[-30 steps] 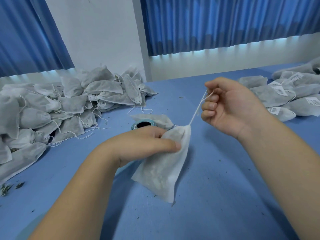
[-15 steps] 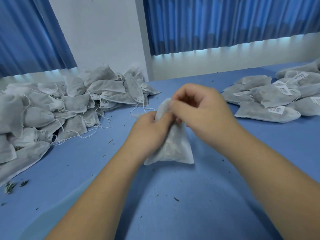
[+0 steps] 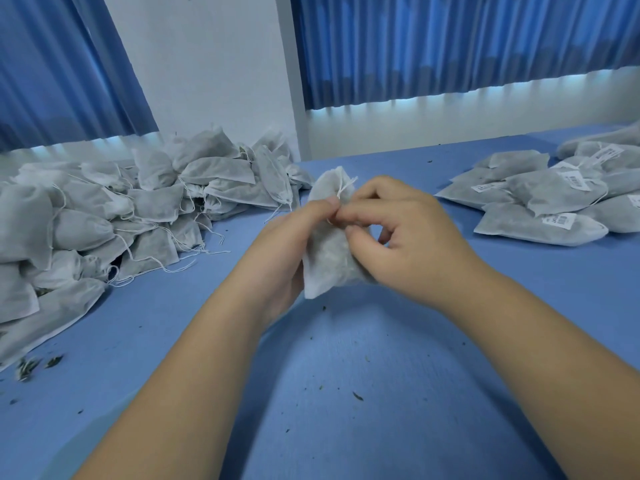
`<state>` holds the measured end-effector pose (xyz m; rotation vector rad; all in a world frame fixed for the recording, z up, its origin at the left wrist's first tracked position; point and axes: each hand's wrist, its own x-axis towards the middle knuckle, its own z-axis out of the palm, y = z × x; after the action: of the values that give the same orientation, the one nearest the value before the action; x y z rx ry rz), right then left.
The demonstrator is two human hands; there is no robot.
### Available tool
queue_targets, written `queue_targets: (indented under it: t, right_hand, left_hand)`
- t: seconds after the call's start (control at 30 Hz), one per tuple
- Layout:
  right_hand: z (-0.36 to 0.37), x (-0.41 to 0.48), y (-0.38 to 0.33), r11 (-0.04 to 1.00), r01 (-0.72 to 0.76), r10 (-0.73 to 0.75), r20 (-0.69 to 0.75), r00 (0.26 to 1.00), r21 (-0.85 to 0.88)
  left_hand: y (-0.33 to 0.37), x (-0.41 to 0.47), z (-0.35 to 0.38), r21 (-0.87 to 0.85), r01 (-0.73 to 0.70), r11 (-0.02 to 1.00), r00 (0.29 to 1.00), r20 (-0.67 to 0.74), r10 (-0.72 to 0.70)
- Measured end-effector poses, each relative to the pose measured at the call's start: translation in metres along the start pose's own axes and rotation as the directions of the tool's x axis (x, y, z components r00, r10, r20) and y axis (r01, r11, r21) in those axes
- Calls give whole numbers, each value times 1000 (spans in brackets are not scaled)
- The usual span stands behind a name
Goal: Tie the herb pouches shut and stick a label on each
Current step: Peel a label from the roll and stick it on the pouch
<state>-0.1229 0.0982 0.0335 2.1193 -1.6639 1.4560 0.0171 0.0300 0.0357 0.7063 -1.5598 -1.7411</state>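
- Pouch [image 3: 329, 261]: one, white mesh, held upright just above the blue table [image 3: 346, 375], centre of view, between the two hands.
- Left hand [image 3: 291, 247]: wraps the pouch from its left side, thumb and forefinger pinching at the neck.
- Right hand [image 3: 408, 237]: close against the left, fingers curled, tips pinching the string [image 3: 344, 187] at the neck. Two loose string ends stick up above the fingers.
- Whether a knot has formed: cannot tell, fingers cover it.
- Heap of pouches [image 3: 121, 216]: far left of the table, several dozen, too many to count exactly, strings trailing.
- Labelled pouches [image 3: 540, 209]: smaller group at far right, about eight showing, lying flat and overlapping.
- Labels [image 3: 559, 220]: at least four white barcode stickers visible on that group.
- Herb bits [image 3: 27, 367]: scattered flecks on the table, thickest at the left edge.
- Curtains [image 3: 450, 46]: two, blue, behind the table.
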Motion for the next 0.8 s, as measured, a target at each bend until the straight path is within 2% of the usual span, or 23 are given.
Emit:
queue_targets:
  t: [0.13,0.27,0.4,0.5,0.63,0.73,0.8]
  right_hand:
    - [1,-2,1,995,72,-67,77,995,-68]
    - [3,-4,-3,991,107,-98,101,990,-79]
    - [6,-1,-3,998,-49,49,-4,999,34]
    - [10,1,6,981,-192,192,-32,981,3]
    - [24,-6,16,948,-309,318,155,935,-77]
    - [38,-14,15,954,-290,300,320,899,-80]
    - [46,-17,12,966,-253,255,379,890,-55]
  left_hand:
    - [1,1,-5,-79,36,996,999,6,-36]
    - [4,3,-9,39,34,999,976,-218,-24]
    - [14,3,-25,76,-10,997,912,-408,40]
    - [18,3,-45,40,83,996,898,-437,-58]
    - [15,0,-60,36,271,962,897,-372,-238]
    - [17,-2,-69,20,318,948,894,-337,-293]
    - [20,-4,-74,32,348,937,891,-323,-320]
